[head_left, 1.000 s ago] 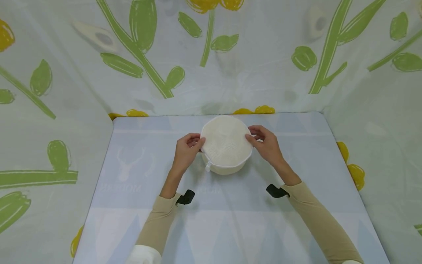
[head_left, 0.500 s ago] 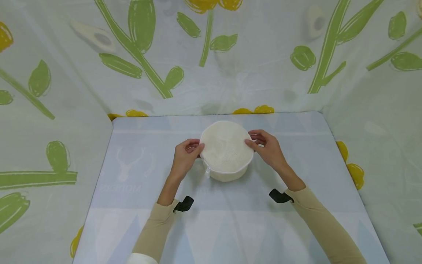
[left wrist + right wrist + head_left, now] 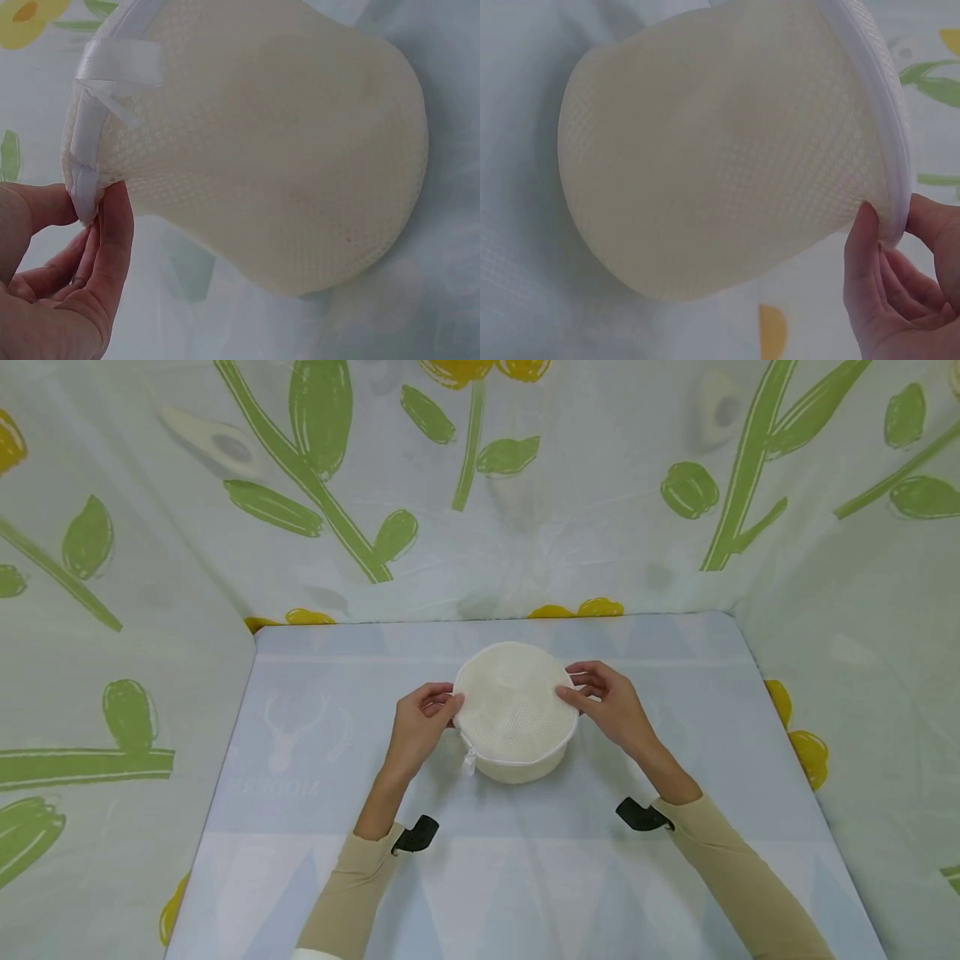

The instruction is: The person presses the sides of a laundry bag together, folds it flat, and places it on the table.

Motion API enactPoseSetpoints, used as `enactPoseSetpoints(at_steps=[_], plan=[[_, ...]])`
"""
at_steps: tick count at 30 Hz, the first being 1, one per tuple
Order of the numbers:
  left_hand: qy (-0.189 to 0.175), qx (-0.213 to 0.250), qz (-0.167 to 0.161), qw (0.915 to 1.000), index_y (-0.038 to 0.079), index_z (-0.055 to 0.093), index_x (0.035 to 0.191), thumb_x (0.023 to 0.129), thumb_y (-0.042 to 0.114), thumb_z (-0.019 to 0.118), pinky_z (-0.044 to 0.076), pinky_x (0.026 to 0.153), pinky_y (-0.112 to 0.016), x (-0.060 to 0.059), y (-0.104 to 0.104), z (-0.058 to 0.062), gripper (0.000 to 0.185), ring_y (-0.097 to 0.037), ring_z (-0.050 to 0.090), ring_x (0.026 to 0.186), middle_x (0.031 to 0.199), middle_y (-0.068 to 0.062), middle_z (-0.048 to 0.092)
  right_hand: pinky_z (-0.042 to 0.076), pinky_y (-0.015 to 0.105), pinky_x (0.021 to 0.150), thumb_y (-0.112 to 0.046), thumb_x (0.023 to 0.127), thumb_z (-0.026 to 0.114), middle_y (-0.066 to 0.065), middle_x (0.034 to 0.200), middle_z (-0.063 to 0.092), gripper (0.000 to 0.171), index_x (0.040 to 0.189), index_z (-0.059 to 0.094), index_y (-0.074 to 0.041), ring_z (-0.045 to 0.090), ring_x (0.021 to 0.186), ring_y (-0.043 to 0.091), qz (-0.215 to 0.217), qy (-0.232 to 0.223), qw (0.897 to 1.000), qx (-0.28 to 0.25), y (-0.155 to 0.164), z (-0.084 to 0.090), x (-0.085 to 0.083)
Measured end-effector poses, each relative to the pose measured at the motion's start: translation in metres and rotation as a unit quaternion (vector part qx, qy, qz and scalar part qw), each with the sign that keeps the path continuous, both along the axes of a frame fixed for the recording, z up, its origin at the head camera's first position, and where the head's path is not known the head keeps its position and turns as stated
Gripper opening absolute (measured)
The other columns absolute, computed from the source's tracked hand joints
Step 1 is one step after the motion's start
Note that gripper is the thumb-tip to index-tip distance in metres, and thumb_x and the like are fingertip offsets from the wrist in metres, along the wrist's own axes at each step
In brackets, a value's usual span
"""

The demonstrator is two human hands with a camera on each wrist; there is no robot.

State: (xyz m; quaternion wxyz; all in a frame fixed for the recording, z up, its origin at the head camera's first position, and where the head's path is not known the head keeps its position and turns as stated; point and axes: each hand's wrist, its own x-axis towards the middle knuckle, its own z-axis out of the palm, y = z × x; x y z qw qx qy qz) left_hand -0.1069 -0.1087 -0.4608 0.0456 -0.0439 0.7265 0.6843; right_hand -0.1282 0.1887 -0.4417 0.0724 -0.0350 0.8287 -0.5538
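Left hand [image 3: 420, 722] and right hand [image 3: 612, 706] pinch a mesh bag's [image 3: 513, 706] rim [image 3: 898, 142], wrist views alone showing its side [image 3: 277, 142] apparently dented.

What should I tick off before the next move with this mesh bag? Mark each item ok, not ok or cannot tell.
1. Left hand secure on the mesh bag: ok, thumb and fingers pinch the trimmed edge.
2. Right hand secure: ok, it pinches the same edge on the opposite side.
3. White tab free of the fingers: ok, it sits apart from the left hand's pinch.
4. Zip fully closed: cannot tell, the teeth do not show clearly.
5. Base settled on the table: cannot tell, contact is not clear.
6. Bag free of contents: cannot tell, the inside is hidden.
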Motion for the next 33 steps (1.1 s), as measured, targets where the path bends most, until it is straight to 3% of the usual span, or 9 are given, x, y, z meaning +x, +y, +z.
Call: enactPoseSetpoints(at_steps=[11, 25, 31, 33], plan=[[-0.002, -0.015, 0.004, 0.9999, 0.0, 0.068, 0.122, 0.094, 0.023, 0.078, 0.062, 0.073, -0.032, 0.005, 0.002, -0.004, 0.038, -0.015, 0.067, 0.083, 0.102, -0.015, 0.068, 0.057, 0.025, 0.07, -0.024, 0.093, 0.08, 0.018, 0.117, 0.069, 0.046, 0.129, 0.061, -0.003, 0.066, 0.084, 0.015, -0.003, 0.006, 1.0, -0.01, 0.004, -0.012, 0.003], [-0.002, -0.057, 0.021, 0.9981, 0.0, 0.07, 0.117, 0.093, 0.017, 0.079, 0.06, 0.068, -0.031, 0.007, 0.006, -0.015, 0.03, -0.015, 0.065, 0.079, 0.095, -0.012, 0.068, 0.056, 0.023, 0.065, -0.025, 0.093, 0.08, 0.017, 0.114, 0.069, 0.045, 0.128, 0.062, -0.005, 0.066, 0.086, 0.024, -0.007, 0.014, 1.0, 0.021, 0.002, -0.028, 0.003], [-0.006, -0.067, 0.027, 0.9974, 0.0, 0.071, 0.115, 0.093, 0.018, 0.079, 0.059, 0.078, -0.055, 0.007, 0.006, -0.024, 0.03, -0.015, 0.064, 0.076, 0.093, -0.011, 0.068, 0.056, 0.023, 0.064, -0.025, 0.093, 0.079, 0.016, 0.114, 0.07, 0.044, 0.128, 0.062, -0.006, 0.066, 0.086, 0.024, -0.003, 0.01, 0.999, 0.031, 0.001, -0.035, 0.004], [-0.007, -0.07, 0.028, 0.9971, 0.0, 0.071, 0.115, 0.092, 0.018, 0.079, 0.058, 0.078, -0.057, 0.008, 0.007, -0.028, 0.03, -0.015, 0.064, 0.076, 0.093, -0.011, 0.068, 0.056, 0.024, 0.065, -0.025, 0.093, 0.079, 0.017, 0.115, 0.07, 0.044, 0.128, 0.062, -0.006, 0.066, 0.086, 0.024, -0.001, 0.01, 0.999, 0.033, 0.001, -0.037, 0.004]])
